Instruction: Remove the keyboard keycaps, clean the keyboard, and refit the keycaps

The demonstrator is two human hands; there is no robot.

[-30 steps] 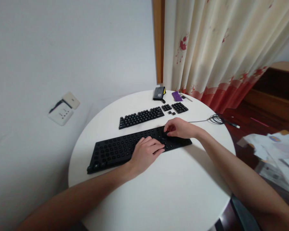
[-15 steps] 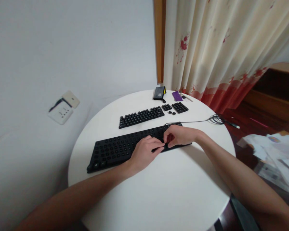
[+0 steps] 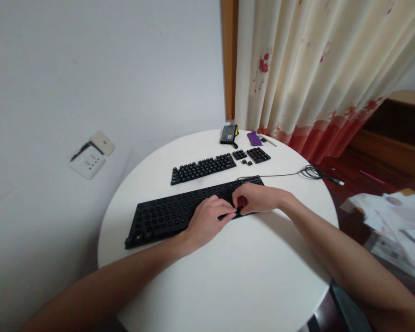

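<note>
A black keyboard [image 3: 169,216], stripped of most of its keycaps, lies slantwise on the white round table [image 3: 228,272]. My left hand [image 3: 210,216] rests over its right half, thumb and fingers drawn together at a small dark piece, perhaps a keycap. Close beside it, my right hand [image 3: 254,197] is curled, thumb and index finger pinched at the same spot on the keyboard. What the right fingertips hold is too small to make out. Behind the keyboard, loose black keycaps [image 3: 204,168] are laid out in rows, with a number-pad block [image 3: 258,155] to their right.
Two loose keycaps [image 3: 246,162] sit near a small keycap group [image 3: 240,154]. At the back are a dark pouch [image 3: 228,134] and a purple packet [image 3: 255,138]. A coiled cable [image 3: 310,172] reaches the right edge. Papers [image 3: 390,214] lie off to the right.
My right hand has shifted slightly left and down, closer to my left fingertips. My left hand has stayed nearly still.
</note>
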